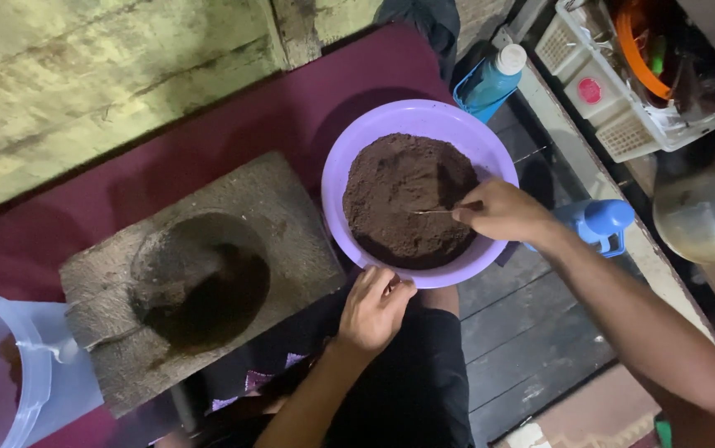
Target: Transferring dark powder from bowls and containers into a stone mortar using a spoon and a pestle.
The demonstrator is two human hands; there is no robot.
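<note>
The right hand [502,211] reaches over the far rim of a purple plastic bowl [349,158], its fingers [467,212] pinched on a thin metal utensil [434,211], probably a spoon handle, whose tip lies on the mound of dark brown powder [403,199] just ahead of the fingertips. The left hand [374,309] steadies the bowl from the near side, its fingers [386,286] curled against the rim, gripping it lightly; the bowl seems to rest over the person's lap, on black cloth.

Beyond the left fingers, away from the bowl, sits a stone mortar slab [200,274] on a maroon mat [233,124], its hollow stained dark with only a thin residue left. So the grinding looks largely finished: nearly all the powder sits heaped in the bowl, and what appears left is picking through or levelling the heap.

Further out from the right fingers stand a blue bottle [494,79] and a blue jug [602,224]; a translucent bucket [9,373] stands past the mortar.
</note>
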